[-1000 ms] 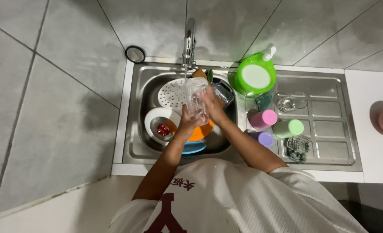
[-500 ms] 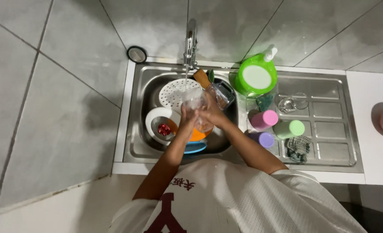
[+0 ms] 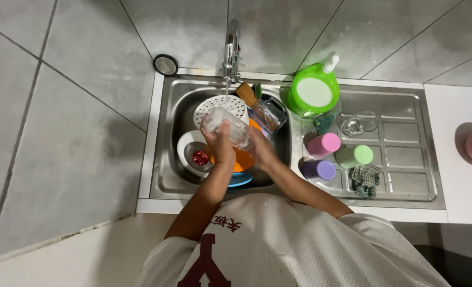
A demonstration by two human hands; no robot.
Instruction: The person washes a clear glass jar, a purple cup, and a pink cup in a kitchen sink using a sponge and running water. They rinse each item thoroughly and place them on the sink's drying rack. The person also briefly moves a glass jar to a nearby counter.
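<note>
The left hand [image 3: 221, 146] has its grip clamped round a clear glass [image 3: 228, 126], which lies tilted on its side over the sink [image 3: 166, 159]; the right hand [image 3: 260, 151] closes on the same glass from the other end, fingers wrapped at its base; both grips are together on it. Just above the grip a white perforated plate [image 3: 222, 104] sits under the tap [image 3: 230, 50], with a thin stream of water falling toward it; beneath the grip lie an orange dish [image 3: 240, 159] and a blue one [image 3: 238, 180]; just left of the grip a white bowl [image 3: 190, 154] holds something red [image 3: 199, 157]. Right of the grip, beyond the basin wall, a pink cup [image 3: 323, 144], a purple cup [image 3: 319, 170] and a green cup [image 3: 354, 156] lie on the draining surface [image 3: 406, 159], near a checked cloth [image 3: 365, 178] and an upturned clear glass [image 3: 357, 123]; further up stands a green soap bottle [image 3: 314, 91].
</note>
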